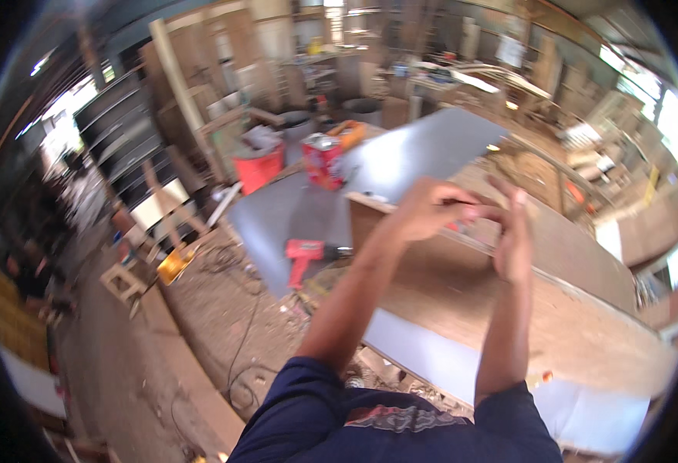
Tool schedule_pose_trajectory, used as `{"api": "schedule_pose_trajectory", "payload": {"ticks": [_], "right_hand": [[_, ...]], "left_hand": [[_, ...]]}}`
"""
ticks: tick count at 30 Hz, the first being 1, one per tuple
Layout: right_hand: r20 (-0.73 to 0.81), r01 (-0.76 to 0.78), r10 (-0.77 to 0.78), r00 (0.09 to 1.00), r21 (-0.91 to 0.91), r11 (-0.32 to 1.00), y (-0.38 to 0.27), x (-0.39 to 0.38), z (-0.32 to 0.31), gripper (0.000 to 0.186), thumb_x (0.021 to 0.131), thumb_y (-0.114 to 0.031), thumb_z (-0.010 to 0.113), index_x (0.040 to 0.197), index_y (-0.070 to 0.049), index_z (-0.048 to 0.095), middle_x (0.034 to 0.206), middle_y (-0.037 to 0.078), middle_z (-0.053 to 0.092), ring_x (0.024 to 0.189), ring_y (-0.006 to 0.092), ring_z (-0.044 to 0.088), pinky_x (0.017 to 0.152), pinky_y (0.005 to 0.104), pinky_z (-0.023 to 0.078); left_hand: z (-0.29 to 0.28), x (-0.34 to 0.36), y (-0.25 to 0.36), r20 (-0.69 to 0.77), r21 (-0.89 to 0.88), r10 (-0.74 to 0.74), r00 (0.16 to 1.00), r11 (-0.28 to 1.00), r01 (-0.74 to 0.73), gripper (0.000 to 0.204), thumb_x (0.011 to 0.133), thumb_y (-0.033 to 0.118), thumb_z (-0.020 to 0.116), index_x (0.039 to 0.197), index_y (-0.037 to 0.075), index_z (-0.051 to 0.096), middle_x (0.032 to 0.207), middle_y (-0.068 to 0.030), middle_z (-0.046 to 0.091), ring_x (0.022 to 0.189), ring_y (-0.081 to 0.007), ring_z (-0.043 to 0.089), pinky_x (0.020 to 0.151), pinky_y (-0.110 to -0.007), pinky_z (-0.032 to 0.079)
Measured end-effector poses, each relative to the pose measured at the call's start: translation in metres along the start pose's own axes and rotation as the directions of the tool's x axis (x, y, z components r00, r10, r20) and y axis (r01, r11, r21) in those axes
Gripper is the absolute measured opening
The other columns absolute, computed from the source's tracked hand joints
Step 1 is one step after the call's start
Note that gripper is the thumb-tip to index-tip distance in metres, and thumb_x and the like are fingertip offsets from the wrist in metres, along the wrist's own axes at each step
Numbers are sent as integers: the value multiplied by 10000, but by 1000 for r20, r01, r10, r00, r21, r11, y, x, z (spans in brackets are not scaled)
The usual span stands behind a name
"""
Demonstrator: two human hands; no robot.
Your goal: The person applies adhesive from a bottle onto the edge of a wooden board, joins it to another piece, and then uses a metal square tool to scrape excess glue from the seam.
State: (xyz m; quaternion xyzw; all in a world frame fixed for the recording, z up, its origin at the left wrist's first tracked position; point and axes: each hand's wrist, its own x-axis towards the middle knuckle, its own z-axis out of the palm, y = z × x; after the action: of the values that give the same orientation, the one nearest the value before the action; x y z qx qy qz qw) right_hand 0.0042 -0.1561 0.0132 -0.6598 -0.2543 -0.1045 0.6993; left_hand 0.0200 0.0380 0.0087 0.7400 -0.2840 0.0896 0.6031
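Wooden box-like piece (439,297): lay just below and beside the fingers, right of centre, between the forearms and beyond.
Left hand (427,212): reached over the raised edge, fingers bent together towards the other hand; blur hid whether they gripped anything small.
Right hand (513,243): stood close to the left, palm turned inward and fingers mostly extended, loosely open; whether the fingertips of the two hands touched could not be told.
Wood surface: flat, brown and smooth-looking, with a pale, straight, narrow edge on the raised board under the hands.
Long axis: slanted from near the middle of the view down to the lower right, the short upright end facing left towards the drill.
Power drill (306,251): red-bodied, on its side left of the wood, dark chuck pointing right, handle towards the wearer.
Grey sheet (269,224): thin, flat and smooth, spread under the drill.
Tin (323,160): red, cylindrical and shiny-topped, beyond the drill.
Bucket (260,166): red, open-topped, left of the tin, pale material inside.
Pale sheet (424,343): flat, showing below the wood's near edge.
Ground (200,301): brown, dusty and littered, crossed by a thin dark cable (248,332).
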Motion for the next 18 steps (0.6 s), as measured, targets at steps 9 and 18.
{"api": "schedule_pose_trajectory", "payload": {"ticks": [9,18], "right_hand": [[-129,-42,31,991,-82,996,-9,-3,-18,649,1090,-527,486,1429,26,522,991,166,755,1081,237,704,867,371,548],[-252,231,-413,875,-532,814,1,-3,-11,518,951,-261,749,1339,23,557,1133,197,677,1050,334,701,823,402,557]], "left_hand": [[16,18,0,-63,241,-35,997,969,49,160,943,149,771,989,-5,776,862,-73,771,797,-106,684,725,-270,532],[41,19,5,-116,490,176,978,866,-98,246,1013,161,653,883,-48,650,729,-214,639,657,-334,642,634,-410,471]]}}
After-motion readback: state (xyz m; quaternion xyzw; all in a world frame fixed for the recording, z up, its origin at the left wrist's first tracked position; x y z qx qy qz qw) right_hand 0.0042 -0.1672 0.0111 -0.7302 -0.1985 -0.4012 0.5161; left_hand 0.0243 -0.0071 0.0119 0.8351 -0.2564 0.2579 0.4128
